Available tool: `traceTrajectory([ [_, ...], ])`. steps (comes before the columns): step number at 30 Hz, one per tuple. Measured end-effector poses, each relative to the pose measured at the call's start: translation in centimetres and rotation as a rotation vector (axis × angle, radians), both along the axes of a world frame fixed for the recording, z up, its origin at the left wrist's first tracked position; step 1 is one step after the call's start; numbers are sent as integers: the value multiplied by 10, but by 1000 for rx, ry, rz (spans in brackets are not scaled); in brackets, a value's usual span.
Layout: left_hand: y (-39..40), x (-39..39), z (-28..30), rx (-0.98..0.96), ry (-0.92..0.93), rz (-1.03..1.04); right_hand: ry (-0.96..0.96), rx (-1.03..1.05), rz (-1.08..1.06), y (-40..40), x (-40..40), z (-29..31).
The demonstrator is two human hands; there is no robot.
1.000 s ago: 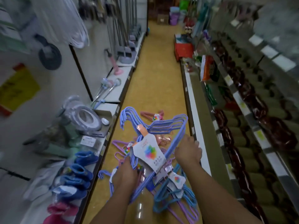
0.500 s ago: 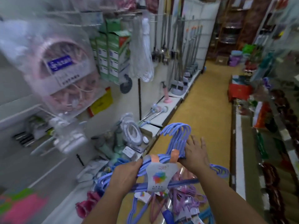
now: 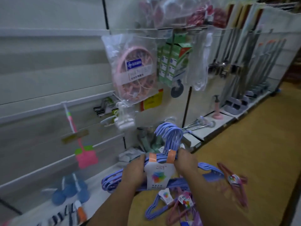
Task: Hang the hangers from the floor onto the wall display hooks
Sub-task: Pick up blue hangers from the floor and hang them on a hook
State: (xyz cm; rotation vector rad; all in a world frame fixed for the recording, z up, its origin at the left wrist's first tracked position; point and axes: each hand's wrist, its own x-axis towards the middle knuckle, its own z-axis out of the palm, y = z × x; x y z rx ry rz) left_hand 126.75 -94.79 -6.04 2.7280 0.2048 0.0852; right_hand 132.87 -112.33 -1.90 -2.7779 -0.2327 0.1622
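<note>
Both hands, the left hand and right hand, are gripping a banded bundle of blue hangers whose white label is too blurred to read.

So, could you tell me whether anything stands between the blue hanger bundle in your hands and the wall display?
Nothing visible blocks it. The left hand and right hand hold the blue hanger bundle in open air before the slat wall. The bagged pink drying rack hangs higher up; a free hook is not clearly visible.
</note>
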Motion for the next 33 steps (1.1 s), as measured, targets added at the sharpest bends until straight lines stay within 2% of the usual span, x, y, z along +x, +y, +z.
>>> traceTrajectory([
  [4, 29, -33, 8, 68, 11, 121, 51, 32, 126, 38, -13, -1],
  [9, 79, -79, 28, -19, 233, 179, 71, -25, 213, 94, -36, -4],
  [13, 127, -120, 25, -414, 373, 268, 46, -108, 342, 146, -66, 4],
  [15, 141, -142, 27, -517, 342, 286, 25, -126, 400, 172, -86, 8],
  [19, 179, -189, 24, -412, 93, 462, -20, -128, 526, 231, -128, 11],
  [21, 204, -216, 23, -346, 45, 565, -19, -93, 580, 261, -151, 10],
  [26, 251, -289, 19, -325, -26, 710, -15, -51, 720, 323, -208, 4],
  [33, 301, -395, 8, -387, -80, 894, 252, 22, 987, 407, -288, 7],
])
